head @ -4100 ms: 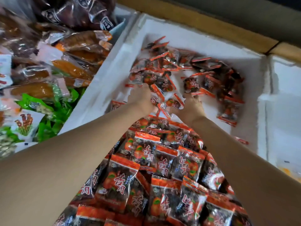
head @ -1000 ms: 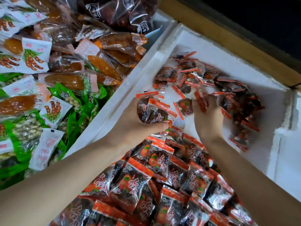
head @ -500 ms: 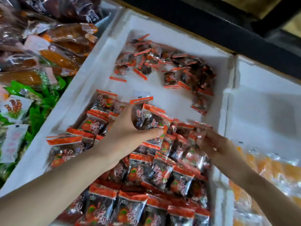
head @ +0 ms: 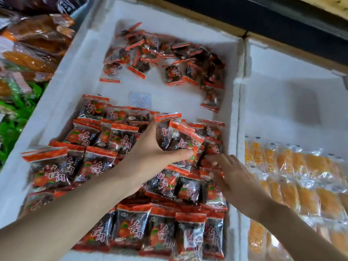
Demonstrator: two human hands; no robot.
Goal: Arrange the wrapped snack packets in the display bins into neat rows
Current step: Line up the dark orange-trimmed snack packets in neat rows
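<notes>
A white foam bin (head: pixel 79 59) holds orange-and-dark snack packets. Rows of packets (head: pixel 131 228) fill its near half, while a loose pile of packets (head: pixel 169 51) lies at the far end. My left hand (head: pixel 150 149) grips a small stack of packets (head: pixel 177 136) above the middle of the bin. My right hand (head: pixel 227 172) lies with fingers spread on the packets at the right end of a row, next to the bin's right wall.
The foam bin on the right (head: pixel 282 102) holds yellow wrapped snacks (head: pixel 301 176) in its near part. On the left lie brown and orange packets (head: pixel 35 38) and green ones (head: pixel 13 117). A small white label (head: pixel 140 99) lies on the bin floor.
My right hand has left the far pile and come down to the right end of the near rows. My left hand still holds its stack. The view has shifted to the right.
</notes>
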